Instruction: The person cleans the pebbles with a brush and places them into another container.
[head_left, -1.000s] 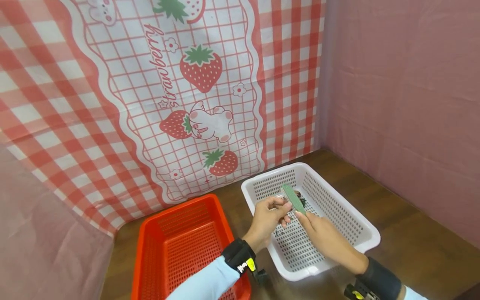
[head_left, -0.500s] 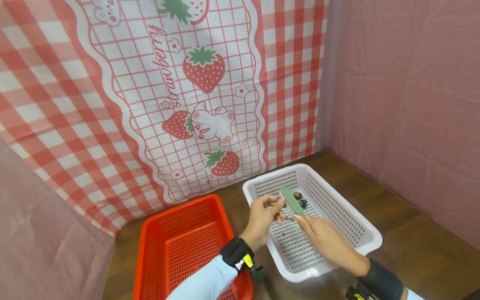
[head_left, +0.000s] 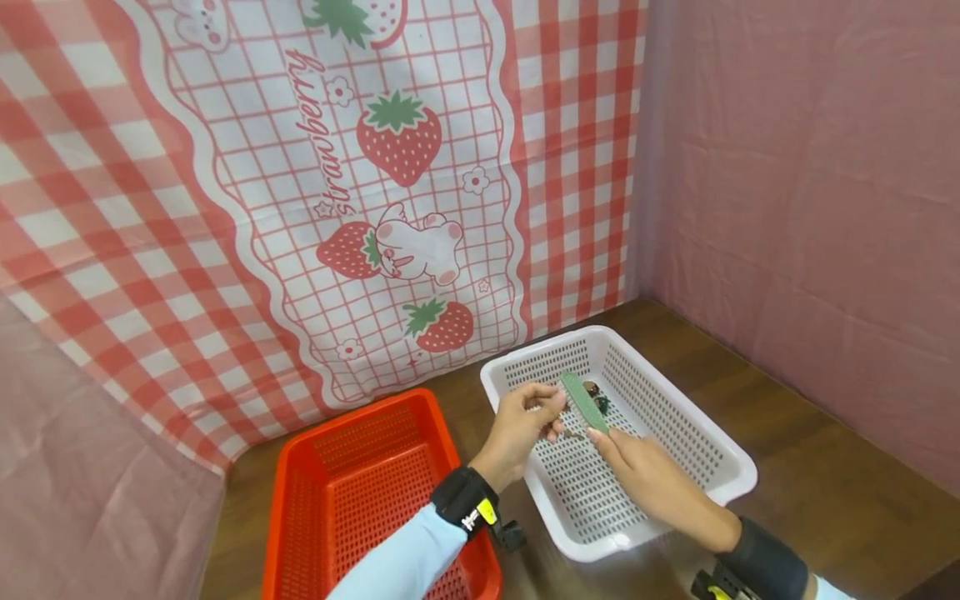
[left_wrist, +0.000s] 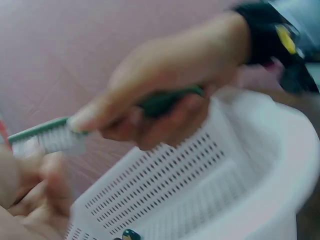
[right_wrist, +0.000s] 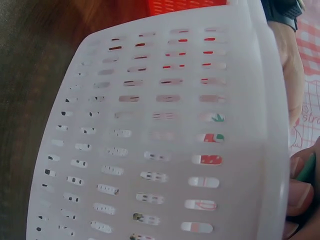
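Note:
In the head view my right hand [head_left: 652,475] grips the handle of a green hairbrush [head_left: 583,400] over the white basket. Its dotted back faces up. Pale bristles [left_wrist: 50,141] show under the green edge in the left wrist view, and the right fingers curl round the dark green handle [left_wrist: 165,102]. My left hand [head_left: 519,429] is at the bristle side, thumb and forefinger together; whether they pinch something is too small to tell. A thin brownish thing [head_left: 572,434] shows just below the left fingers. The basket wall hides most of the right hand in the right wrist view.
The white perforated basket [head_left: 705,421] stands on a brown wooden table [head_left: 810,467]. Small dark green and brown things [head_left: 602,404] lie inside it. To the left is a red-orange basket [head_left: 281,492]. Strawberry-patterned cloth [head_left: 405,208] hangs behind, pink cloth [head_left: 810,208] at the right.
My left hand has drawn slightly left, away from the brush's bristles. The right hand keeps its grip on the hairbrush, almost in the same place.

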